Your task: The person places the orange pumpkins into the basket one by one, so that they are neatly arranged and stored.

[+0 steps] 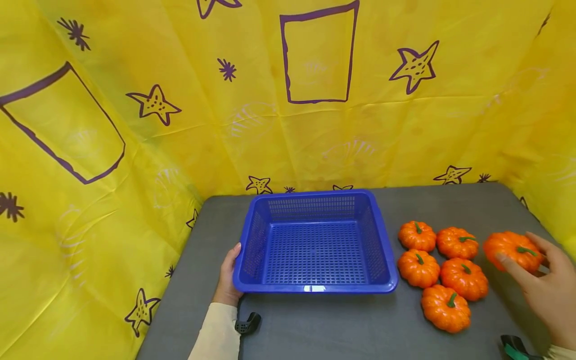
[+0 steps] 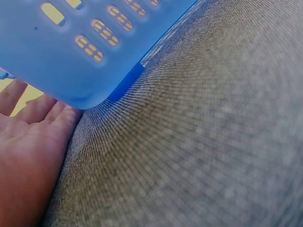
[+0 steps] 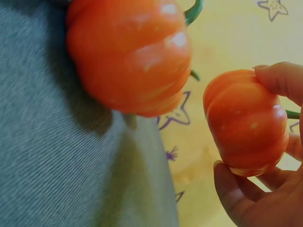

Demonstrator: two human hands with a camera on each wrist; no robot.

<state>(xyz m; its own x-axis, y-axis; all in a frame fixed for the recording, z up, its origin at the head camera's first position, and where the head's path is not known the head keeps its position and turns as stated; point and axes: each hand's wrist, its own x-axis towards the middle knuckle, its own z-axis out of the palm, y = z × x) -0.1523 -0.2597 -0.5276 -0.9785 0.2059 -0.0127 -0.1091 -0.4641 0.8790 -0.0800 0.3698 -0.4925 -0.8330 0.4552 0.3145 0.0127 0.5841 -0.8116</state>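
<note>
Gripping one pumpkin [image 1: 512, 250] in the right hand [image 1: 546, 282], five more [image 1: 443, 270] on the tabletop [image 1: 337, 325]; left hand [image 1: 227, 277] rests flat against one blue basket [image 1: 315, 287].

Six little orange pumpkins in all: five sitting close together on the grey counter [image 1: 315, 325], at [image 1: 417, 236], [image 1: 457, 243], [image 1: 418, 268], [image 1: 464, 279] and [image 1: 445, 308], plus one more pumpkin [image 1: 513, 250] held up in the right hand [image 1: 546, 285]. One blue basket [image 1: 315, 287]. Two hands, with the left hand [image 1: 228, 275] at the basket's side. Two small dark clips, one [image 1: 247, 324] near each wrist, the other [image 1: 515, 346] maybe half cut off.
</note>
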